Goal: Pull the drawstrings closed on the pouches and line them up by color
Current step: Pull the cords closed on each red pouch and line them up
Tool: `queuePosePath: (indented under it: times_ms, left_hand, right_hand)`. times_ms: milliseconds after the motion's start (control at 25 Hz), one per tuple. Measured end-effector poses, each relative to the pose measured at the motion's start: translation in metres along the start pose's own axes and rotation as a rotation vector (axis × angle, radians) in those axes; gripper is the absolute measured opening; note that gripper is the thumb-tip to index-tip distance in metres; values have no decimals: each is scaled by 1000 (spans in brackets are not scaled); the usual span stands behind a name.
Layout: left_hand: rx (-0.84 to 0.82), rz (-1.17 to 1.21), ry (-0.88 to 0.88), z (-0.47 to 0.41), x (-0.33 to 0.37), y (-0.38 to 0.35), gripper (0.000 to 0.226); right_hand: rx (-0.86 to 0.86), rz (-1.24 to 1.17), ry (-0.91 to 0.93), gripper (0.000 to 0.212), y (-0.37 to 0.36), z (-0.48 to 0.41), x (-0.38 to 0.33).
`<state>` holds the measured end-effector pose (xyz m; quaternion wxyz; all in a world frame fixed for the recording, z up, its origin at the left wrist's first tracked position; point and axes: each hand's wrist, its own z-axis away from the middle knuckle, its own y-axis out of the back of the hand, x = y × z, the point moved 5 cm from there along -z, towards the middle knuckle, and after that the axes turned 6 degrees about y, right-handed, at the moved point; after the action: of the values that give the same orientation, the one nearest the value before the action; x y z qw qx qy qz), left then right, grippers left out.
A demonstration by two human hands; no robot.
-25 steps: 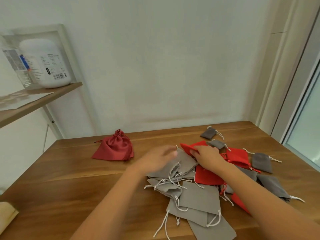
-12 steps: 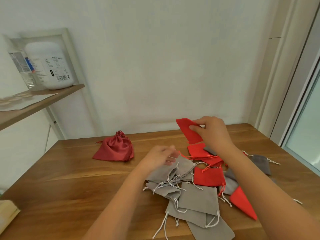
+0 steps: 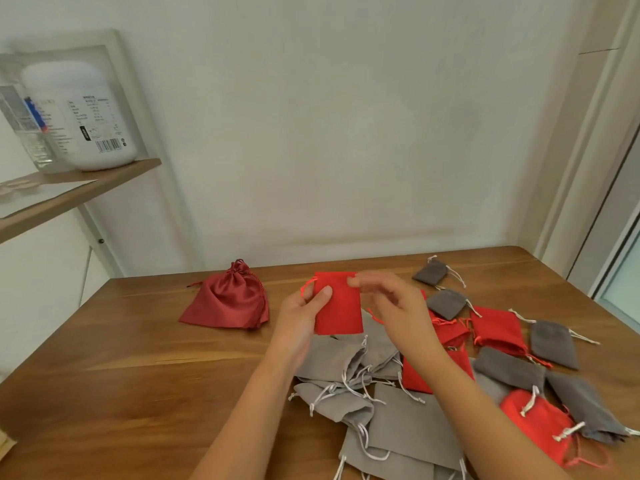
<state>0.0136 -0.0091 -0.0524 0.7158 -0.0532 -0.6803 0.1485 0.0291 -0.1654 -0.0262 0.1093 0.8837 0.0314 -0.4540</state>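
A flat bright red pouch point(image 3: 341, 311) is held upright above the table. My left hand point(image 3: 301, 320) grips its left edge with the thumb on the front. My right hand point(image 3: 391, 303) pinches its top right corner. Under the hands lies a heap of light grey pouches point(image 3: 391, 410) with white strings. More red pouches point(image 3: 498, 329) and dark grey pouches point(image 3: 554, 342) are scattered to the right. A larger dark red satin pouch point(image 3: 230, 299), drawn closed, sits alone at the far left of the table.
The wooden table point(image 3: 138, 393) runs to a white wall. At the upper left, a wooden shelf point(image 3: 76, 192) carries a white tub point(image 3: 86, 116) and a clear bottle. A door frame and glass stand at the right.
My right hand lifted a red pouch out of the heap and brought it left. My left hand left the grey pouches and took the red pouch's left edge.
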Motion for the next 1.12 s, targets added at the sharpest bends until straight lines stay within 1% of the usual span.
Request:
queuePosePath:
  times_ms: [40,80,120,200,280,360,440,520,600,720,760,880,1000,1120]
  left_hand:
    - [16,-40,-37,-1,-1,0,19]
    - [28,-76,-75,-1,0,-2,20]
    - [35,-108,-108,0,1,-4,21]
    - [30,-152,-156,3,2,-10,22]
    - [33,-183,-196,6,1,-11,19]
    - [49,-218,-240,7,1,-10,18]
    - [69,-230,-266,8,2,-7,18]
    - [84,-194,-266,9,4,-5,21]
    - [69,-182,-270,9,6,-6,22]
    - [25,-168,-268,12,6,-9,22]
    - [14,-161,-267,14,7,-11,22]
    - [16,-175,-287,20,10,-14,20]
    - [62,-222,-318,23,14,-13,20]
    - [81,-256,-353,25,18,-12,23]
  right_hand:
    - [82,-94,-97,26,1,4,8]
    - [125,-164,-194,12,1,7,15]
    - [134,-201,-272,10,-1,9,20]
    - [86,-225,-363,26,-1,10,27]
    - [6,-216,-422,34,-2,10,29]
    - [-21,-203,-518,45,0,12,35]
    - [-99,-166,-608,54,0,15,41]
    - [-159,-159,-610,53,-5,17,41]
    - [-100,-227,-528,44,-5,15,37]
    - [10,-344,-407,42,-2,11,32]
    - [49,-428,-408,40,-1,11,32]
    - [143,-694,-468,23,0,10,31]
    - [160,-724,-486,27,0,10,31]
    - [185,-732,-507,24,0,11,33]
